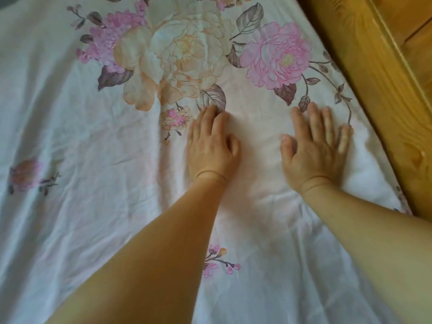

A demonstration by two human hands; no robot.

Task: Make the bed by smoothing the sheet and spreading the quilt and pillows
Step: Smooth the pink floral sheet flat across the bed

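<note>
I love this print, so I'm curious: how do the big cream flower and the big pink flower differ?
The cream flower is larger and pale peach-white; the pink flower is smaller and bright pink. The cream flower lies nearer the middle of the sheet, up from the left hand; the pink flower lies nearer the wooden frame, up from the right hand. Both are printed with grey-brown leaves.

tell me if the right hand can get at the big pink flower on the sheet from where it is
Probably yes. The right hand lies flat on the sheet, and the pink flower is just ahead of its fingertips with only bare fabric between them.
</note>
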